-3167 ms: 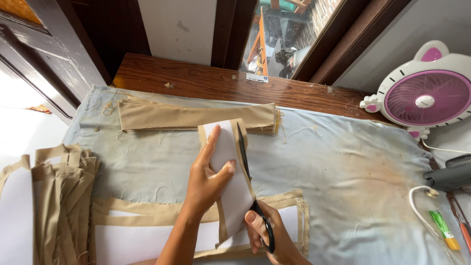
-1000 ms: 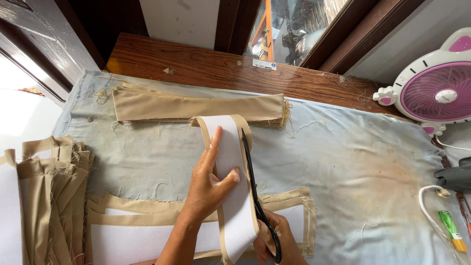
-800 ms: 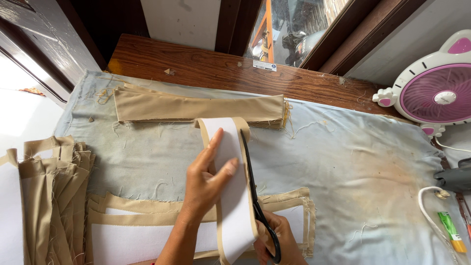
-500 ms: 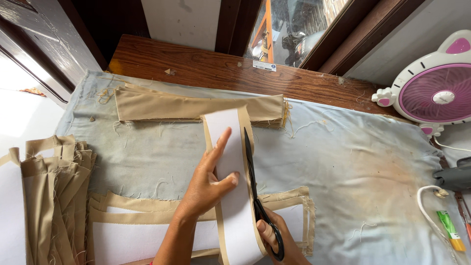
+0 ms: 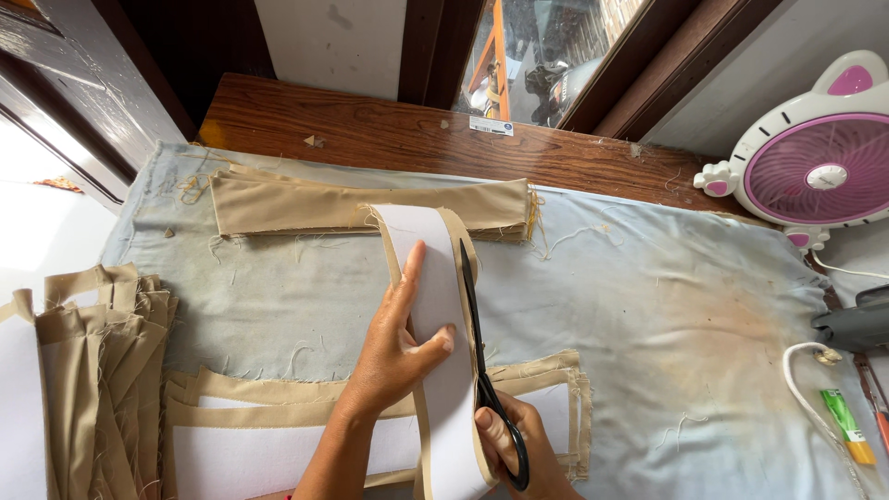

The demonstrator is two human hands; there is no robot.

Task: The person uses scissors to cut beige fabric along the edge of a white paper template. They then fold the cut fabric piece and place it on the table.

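Over the cloth-covered worktop (image 5: 648, 306), our left hand (image 5: 394, 347) presses spread fingers on the white-lined tan strip (image 5: 435, 278) while our right hand (image 5: 519, 449) grips black scissors (image 5: 482, 370) mid-trim, which next need steady guiding along its edge.

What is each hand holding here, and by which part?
Right hand holds black scissors by the handle loops. Left hand presses flat on the white-and-tan fabric strip, mid-length.

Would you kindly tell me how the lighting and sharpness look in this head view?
Head view: even daylight, soft shadows; left hand, scissors and white-lined strip are sharp; the far left edge is blown out white; the fan bows slightly at the corner.
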